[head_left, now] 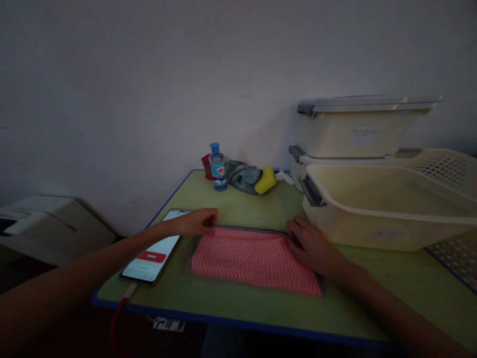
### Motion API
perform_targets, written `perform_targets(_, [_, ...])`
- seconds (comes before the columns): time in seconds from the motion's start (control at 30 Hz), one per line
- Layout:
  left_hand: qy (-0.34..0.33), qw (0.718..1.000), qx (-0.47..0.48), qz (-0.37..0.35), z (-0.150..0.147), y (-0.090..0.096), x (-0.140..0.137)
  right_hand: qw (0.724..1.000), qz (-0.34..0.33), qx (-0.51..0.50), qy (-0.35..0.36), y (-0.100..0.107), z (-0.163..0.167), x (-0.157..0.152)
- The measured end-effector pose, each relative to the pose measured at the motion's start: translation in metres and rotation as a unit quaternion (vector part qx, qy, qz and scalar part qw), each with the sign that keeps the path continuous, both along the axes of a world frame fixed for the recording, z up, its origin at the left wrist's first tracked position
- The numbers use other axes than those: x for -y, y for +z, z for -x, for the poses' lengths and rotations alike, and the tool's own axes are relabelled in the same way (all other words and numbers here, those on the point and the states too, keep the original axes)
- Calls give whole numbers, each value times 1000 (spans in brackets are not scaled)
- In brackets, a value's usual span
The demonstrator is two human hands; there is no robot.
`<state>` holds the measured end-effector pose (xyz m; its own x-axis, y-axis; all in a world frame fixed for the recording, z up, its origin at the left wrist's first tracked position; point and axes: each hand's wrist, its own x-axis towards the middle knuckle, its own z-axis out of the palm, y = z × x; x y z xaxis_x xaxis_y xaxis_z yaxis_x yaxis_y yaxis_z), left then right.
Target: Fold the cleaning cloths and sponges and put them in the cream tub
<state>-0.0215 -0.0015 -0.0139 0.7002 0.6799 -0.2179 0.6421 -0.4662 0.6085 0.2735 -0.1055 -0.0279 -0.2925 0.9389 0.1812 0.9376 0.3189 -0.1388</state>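
A pink cloth (253, 258) with a wavy pattern and a dark checked trim lies flat on the green table (246, 209), apparently folded. Its far left corner is pinched in my left hand (201, 222), which is closed. My right hand (305, 243) is closed on the far right part of the cloth, fingers curled over the trimmed edge. Part of that right side is hidden under the hand. Under my left forearm, a lit phone (152, 258) lies on the table with a red cable (118, 315) plugged in.
Along the wall stand a blue-capped bottle (218, 169), a red mesh item (206, 166), a grey cloth (242, 175) and a yellow sponge (266, 180). An open cream bin (357, 226) is on the right, with stacked lidded boxes (346, 134) behind. A white box (48, 228) sits at far left.
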Motion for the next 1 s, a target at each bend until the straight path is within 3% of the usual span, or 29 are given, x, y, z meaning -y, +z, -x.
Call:
perform_targets(0.33, [18, 997, -14, 67, -1, 7, 1, 999, 2, -34, 24, 5, -1, 2])
perform_targets(0.7, [71, 996, -34, 42, -1, -1, -6, 999, 33, -27, -20, 9, 0, 2])
perform_targets(1.0, [95, 993, 9, 75, -1, -9, -4, 999, 29, -19, -17, 9, 0, 4])
